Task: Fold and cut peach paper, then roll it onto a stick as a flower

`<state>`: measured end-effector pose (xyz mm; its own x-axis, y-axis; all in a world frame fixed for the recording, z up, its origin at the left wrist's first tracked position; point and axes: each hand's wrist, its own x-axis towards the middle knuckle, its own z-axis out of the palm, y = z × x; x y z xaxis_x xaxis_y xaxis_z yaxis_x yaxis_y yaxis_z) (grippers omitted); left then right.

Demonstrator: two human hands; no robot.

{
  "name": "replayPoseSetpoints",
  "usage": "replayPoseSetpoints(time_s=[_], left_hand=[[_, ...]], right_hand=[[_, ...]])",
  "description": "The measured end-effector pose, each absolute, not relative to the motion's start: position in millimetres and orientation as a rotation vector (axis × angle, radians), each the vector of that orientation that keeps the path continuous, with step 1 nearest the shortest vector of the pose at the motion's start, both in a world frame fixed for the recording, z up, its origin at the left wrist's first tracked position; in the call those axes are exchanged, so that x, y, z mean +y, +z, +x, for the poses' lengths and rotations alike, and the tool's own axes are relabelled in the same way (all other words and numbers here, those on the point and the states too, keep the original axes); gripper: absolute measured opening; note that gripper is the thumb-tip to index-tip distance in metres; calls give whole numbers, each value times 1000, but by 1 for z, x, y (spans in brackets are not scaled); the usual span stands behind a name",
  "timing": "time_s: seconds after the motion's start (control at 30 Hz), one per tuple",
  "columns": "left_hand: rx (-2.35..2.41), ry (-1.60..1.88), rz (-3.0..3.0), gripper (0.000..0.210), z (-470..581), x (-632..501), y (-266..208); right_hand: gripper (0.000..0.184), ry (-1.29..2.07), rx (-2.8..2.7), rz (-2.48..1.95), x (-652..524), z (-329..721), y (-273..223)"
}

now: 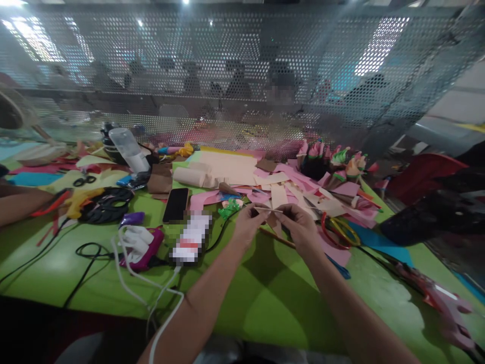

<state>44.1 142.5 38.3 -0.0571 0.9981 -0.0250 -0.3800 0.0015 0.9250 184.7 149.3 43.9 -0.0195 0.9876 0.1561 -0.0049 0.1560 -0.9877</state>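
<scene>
My left hand (249, 222) and my right hand (299, 225) meet over the green table (288, 313). Between their pinched fingertips is a thin pale strip (268, 209), edge-on to me; whether it is paper or a stick I cannot make out. A tan paper piece (275, 226) shows just under the fingers, and I cannot tell if it is joined to the strip. Left of my left hand lies a green and pink crafted piece (230, 206). Red-handled scissors (333, 232) and a yellow ring-shaped item (346, 230) rest beside my right hand.
Pink and cream paper pieces (227, 169) cover the table's back. Two phones (176, 205), a magenta socket block (146, 253) and white cables lie leftward. Glue guns, one pink (443, 298) and one yellow (85, 199), flank me. Another person's arm (18, 202) reaches in. A perforated screen (227, 65) stands behind.
</scene>
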Motion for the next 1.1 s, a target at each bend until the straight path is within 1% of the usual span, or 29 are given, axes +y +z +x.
replayPoseSetpoints(time_s=[0.4, 0.7, 1.1], left_hand=[[969, 1391, 889, 23, 43, 143, 37], [968, 1405, 885, 28, 42, 145, 36], [937, 1417, 873, 28, 42, 147, 35]], right_hand=[[31, 1093, -1334, -1103, 148, 184, 44], [32, 1119, -1300, -1105, 146, 183, 46], [32, 1104, -1289, -1106, 148, 183, 43]])
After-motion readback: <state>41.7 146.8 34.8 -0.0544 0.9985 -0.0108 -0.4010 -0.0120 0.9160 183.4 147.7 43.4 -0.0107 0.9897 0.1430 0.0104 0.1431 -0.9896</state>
